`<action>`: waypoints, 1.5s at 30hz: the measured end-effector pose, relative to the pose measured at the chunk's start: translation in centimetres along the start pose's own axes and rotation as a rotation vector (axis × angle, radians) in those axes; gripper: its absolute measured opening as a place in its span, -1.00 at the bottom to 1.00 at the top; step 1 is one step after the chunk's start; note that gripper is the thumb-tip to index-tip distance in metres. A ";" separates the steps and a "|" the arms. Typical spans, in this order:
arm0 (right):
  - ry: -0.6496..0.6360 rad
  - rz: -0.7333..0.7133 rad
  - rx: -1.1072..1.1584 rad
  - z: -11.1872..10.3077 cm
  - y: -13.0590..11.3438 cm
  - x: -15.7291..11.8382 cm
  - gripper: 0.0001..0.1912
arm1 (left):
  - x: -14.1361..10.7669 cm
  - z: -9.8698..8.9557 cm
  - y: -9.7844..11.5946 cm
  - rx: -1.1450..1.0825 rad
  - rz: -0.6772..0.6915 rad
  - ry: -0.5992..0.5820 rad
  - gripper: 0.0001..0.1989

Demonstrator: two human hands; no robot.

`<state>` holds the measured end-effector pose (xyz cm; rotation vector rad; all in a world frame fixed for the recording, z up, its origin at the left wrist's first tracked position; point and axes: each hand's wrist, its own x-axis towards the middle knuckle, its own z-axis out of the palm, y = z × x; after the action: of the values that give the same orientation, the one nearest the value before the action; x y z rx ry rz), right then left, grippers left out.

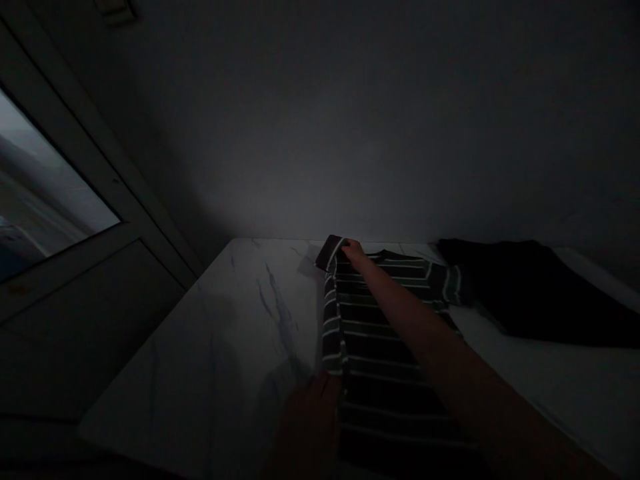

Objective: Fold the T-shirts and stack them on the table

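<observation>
Shirt: I see a dark striped shirt [385, 347] on a marble-patterned table [215, 347], its side folded inward.
Right hand [353, 251]: pinching the top of the folded edge [331, 313].
Left hand [307, 427]: against its lower end; too dim to tell the grip.
Beside: a dark garment [530, 293], just right of the shirt.

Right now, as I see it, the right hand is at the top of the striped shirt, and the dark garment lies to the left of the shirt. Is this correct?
Not quite: the dark garment lies to the right of the striped shirt, not the left, as the head view shows. The right hand is at the top of the shirt, as you said.
</observation>
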<state>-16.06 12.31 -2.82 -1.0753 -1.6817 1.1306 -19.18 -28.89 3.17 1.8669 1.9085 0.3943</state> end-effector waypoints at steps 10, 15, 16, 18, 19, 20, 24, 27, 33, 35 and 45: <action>-0.047 0.181 -0.123 -7.1 1.4 -1.8 -0.73 | 2.0 1.7 2.1 0.018 0.159 -0.217 -0.63; -0.100 0.114 -0.177 -7.7 0.5 -1.5 -0.74 | 8.0 -3.0 1.6 -0.069 0.196 -0.337 -0.68; -0.110 0.095 -0.192 -7.6 0.3 -1.5 -0.78 | 10.4 -3.9 1.2 -0.008 0.189 -0.247 -0.65; -0.126 0.057 -0.230 -7.3 0.1 -1.5 -0.87 | 15.8 -5.5 0.2 0.177 0.112 0.002 -0.70; -0.133 0.040 -0.250 -7.2 0.1 -1.6 -0.89 | 18.5 -6.0 -0.4 0.248 0.074 0.092 -0.71; -0.140 0.023 -0.270 -7.0 0.0 -1.6 -0.89 | 21.1 -6.4 -0.9 0.280 0.051 0.149 -0.70; -0.176 0.008 -0.356 -7.0 0.1 -1.9 -0.87 | 28.4 -6.1 -2.5 0.308 0.116 0.187 -0.68; -0.205 0.049 -0.434 -7.8 0.3 -2.1 -0.72 | 30.8 -4.7 -3.3 0.314 0.182 0.164 -0.69; -0.147 0.065 -0.605 -10.0 -0.2 -2.6 -0.65 | 31.2 -2.5 -4.3 0.364 0.190 0.180 -0.55; -0.095 0.063 -0.671 -10.1 -0.9 -3.4 -0.68 | 30.6 -2.1 -4.1 0.382 0.200 0.178 -0.51; -0.169 -0.232 -0.930 -9.7 -3.2 -13.4 -0.64 | 23.6 2.2 0.1 0.437 0.449 0.048 -0.54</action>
<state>-3.66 1.41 0.56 -1.2814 -2.4810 0.2482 -17.80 -5.65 -1.30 2.6058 1.6886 0.1611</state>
